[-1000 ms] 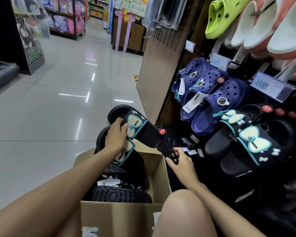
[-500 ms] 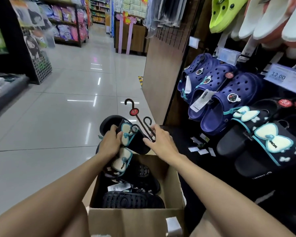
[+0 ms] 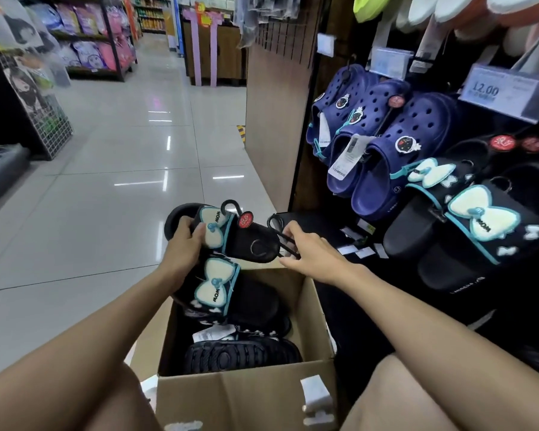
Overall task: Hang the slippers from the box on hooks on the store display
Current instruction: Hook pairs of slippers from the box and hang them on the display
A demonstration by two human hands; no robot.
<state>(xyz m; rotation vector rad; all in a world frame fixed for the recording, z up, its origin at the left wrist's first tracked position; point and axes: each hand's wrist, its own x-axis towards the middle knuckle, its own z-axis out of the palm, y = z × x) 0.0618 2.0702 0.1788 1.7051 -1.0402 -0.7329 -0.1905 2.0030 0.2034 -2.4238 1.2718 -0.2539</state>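
Observation:
My left hand (image 3: 184, 244) grips a pair of black slippers with cream bows (image 3: 224, 241) above the open cardboard box (image 3: 246, 396). My right hand (image 3: 311, 253) pinches the black plastic hanger (image 3: 277, 231) that lies across the upper slipper, its red tag showing. More black slippers (image 3: 240, 353) lie in the box, one sole up. On the store display at the right, matching black bow slippers (image 3: 467, 225) hang from hooks.
Navy clogs (image 3: 383, 141) hang above the bow slippers, beside a 12.00 price tag (image 3: 507, 91). A wooden panel (image 3: 274, 113) ends the display. Glossy tiled aisle floor (image 3: 106, 181) stretches to the left, with shelves (image 3: 87, 38) beyond. My knees flank the box.
The hanger, upright half a second ago, now lies lower across the upper slipper. My right hand has shifted right along it. The view has tilted slightly downward.

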